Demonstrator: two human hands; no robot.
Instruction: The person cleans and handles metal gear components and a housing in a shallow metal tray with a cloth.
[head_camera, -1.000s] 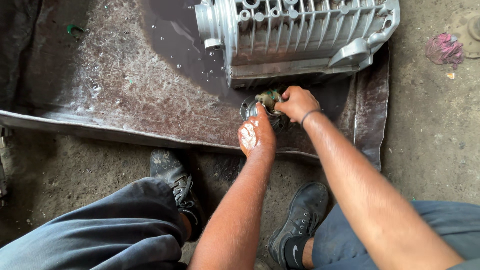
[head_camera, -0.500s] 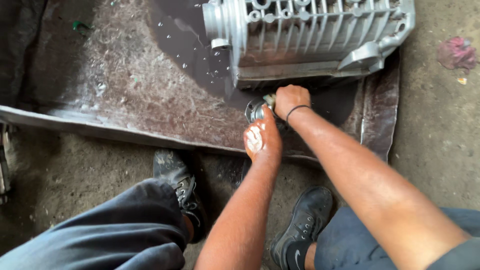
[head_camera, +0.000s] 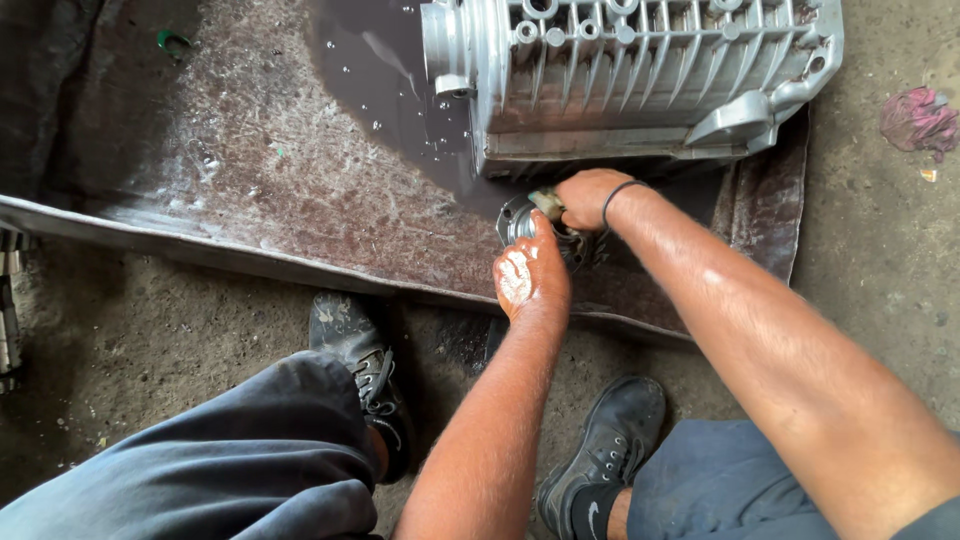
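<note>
- A small round metal part (head_camera: 520, 222) lies on a wet metal sheet (head_camera: 250, 190) on the floor, just near of a big ribbed metal casing (head_camera: 640, 80).
- The left hand (head_camera: 532, 275) comes up from the near side with its back to the camera. Its fingers reach onto the round part and cover its near edge; the grip itself is hidden under the hand, so I cannot tell how tightly it is closed.
- The right hand (head_camera: 590, 197) comes in from the right and sits just far and right of the round part, touching it. It is curled shut around a small greenish pad (head_camera: 546, 203), whose tip shows at the left of the fist, pressed against the round part.
- The two hands meet over the part, the left on its near side and the right on its far right side, so only the part's left rim shows.
- A dark band (head_camera: 618, 192) circles the right wrist.
- The casing stands at the far right of the sheet, its lower edge right above the right hand.
- Dark liquid (head_camera: 380, 80) pools on the sheet to the left of the casing, with drops scattered about.
- Two black shoes (head_camera: 360, 370) rest on the concrete floor (head_camera: 880, 260) near the sheet's near edge, below the hands.
- A pinkish rag (head_camera: 918, 118) lies on the floor at far right, well apart from the hands.
</note>
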